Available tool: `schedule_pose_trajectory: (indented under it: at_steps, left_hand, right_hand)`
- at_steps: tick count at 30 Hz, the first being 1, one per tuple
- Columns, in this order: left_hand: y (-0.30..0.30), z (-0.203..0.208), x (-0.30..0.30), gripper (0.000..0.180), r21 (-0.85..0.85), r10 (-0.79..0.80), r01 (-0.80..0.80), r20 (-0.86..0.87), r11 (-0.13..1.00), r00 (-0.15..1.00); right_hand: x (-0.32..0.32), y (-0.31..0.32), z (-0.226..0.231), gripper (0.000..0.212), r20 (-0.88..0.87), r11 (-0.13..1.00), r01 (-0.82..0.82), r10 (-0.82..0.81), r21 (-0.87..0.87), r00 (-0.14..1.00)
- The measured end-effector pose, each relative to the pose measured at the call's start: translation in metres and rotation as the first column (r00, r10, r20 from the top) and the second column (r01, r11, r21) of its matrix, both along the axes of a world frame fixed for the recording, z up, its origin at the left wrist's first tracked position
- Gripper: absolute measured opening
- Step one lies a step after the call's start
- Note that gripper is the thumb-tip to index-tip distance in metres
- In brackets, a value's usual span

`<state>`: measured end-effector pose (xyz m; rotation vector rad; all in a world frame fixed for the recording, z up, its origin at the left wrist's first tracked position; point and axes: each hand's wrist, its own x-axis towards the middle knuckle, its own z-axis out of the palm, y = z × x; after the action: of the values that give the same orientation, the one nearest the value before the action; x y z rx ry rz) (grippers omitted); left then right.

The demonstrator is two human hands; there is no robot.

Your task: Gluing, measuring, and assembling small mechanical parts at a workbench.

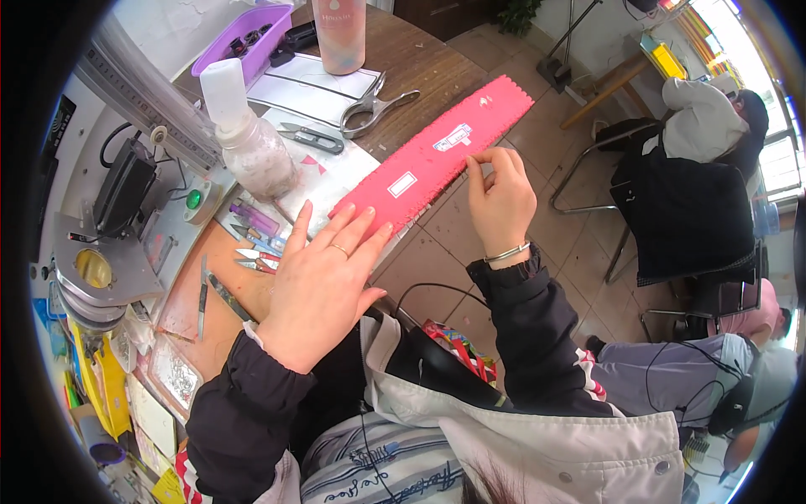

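Note:
A long red strip (426, 166) with scalloped edges lies slantwise over the table's edge. On it are a small white-framed rectangle (402, 185) and a larger white-and-blue patterned piece (453, 138). My left hand (315, 277) rests with spread fingers on the strip's near left end, a ring on one finger. At the strip's right edge, close to the patterned piece, my right hand (502, 197) is closed in a pinch. Whatever sits between its thumb and forefinger is too small or hidden to make out.
Beyond the strip are thread snips (311, 139), metal pliers (378, 109), a clear pump bottle (256, 160), a pink tumbler (340, 38) and a purple basket (243, 38). Tweezers (202, 298) and small cutters lie left, beside a grey machine (101, 269). Other people sit at right.

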<state>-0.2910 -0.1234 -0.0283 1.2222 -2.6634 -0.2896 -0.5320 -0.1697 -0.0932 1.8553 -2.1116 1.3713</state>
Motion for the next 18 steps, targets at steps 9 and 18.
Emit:
schedule_pose_trajectory:
  at_steps: [9, 18]
  left_hand:
    - [0.006, -0.002, -0.002, 0.065, -0.028, 0.046, -0.046, 0.000, 0.999, 0.999]
    - [0.013, -0.015, 0.000, 0.070, -0.078, 0.160, -0.162, -0.025, 0.984, 0.987]
  right_hand:
    - [0.000, 0.005, -0.009, 0.007, -0.023, 0.998, 0.005, -0.007, -0.062, 1.000]
    - [-0.017, 0.011, -0.034, 0.029, 0.336, 0.999, -0.020, 0.027, -0.025, 0.942]
